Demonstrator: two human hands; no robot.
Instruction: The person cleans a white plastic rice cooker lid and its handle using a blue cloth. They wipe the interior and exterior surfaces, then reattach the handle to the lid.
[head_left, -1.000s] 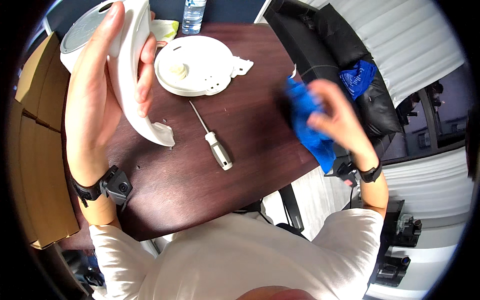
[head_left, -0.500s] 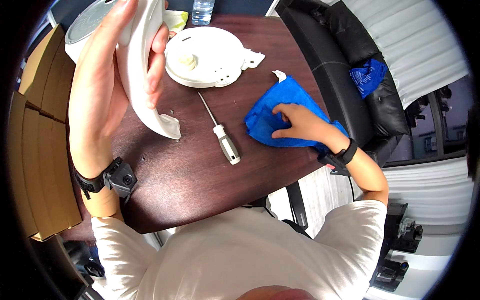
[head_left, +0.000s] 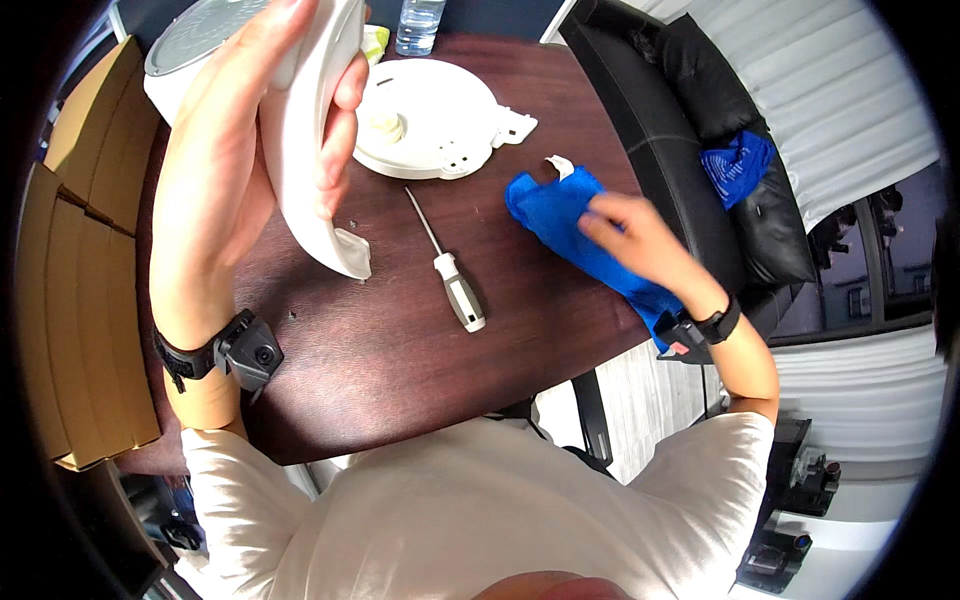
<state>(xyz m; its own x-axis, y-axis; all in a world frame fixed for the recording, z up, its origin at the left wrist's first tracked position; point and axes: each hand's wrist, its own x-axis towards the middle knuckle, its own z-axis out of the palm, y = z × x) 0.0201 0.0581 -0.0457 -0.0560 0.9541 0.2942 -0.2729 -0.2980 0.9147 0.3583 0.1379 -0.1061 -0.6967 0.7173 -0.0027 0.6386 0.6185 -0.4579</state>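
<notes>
My left hand [head_left: 215, 170] is closed around a curved white plastic housing [head_left: 300, 130], held up over the left of the table. A round grey face shows at the housing's top left, and its lower tip points down toward the tabletop. On the right, my right hand [head_left: 645, 240] is closed on a rumpled blue cloth [head_left: 560, 215], its fingertips partly hidden against the fabric. Between the hands lies a screwdriver [head_left: 459, 295] with a grey and white handle. Beyond it rests a flat round white plastic part [head_left: 440, 115] with a raised knob and a side tab.
A clear water bottle [head_left: 418, 28] stands at the far edge of the dark wooden table [head_left: 370, 370]. A small white scrap [head_left: 560, 165] lies by the cloth. Cardboard boxes [head_left: 95, 330] line the left side, and a black sofa [head_left: 665, 130] is beyond the right edge.
My right hand has moved right and its fingers have come together. The blue cloth has bunched up and shifted right. My left hand and the housing appear slightly further right.
</notes>
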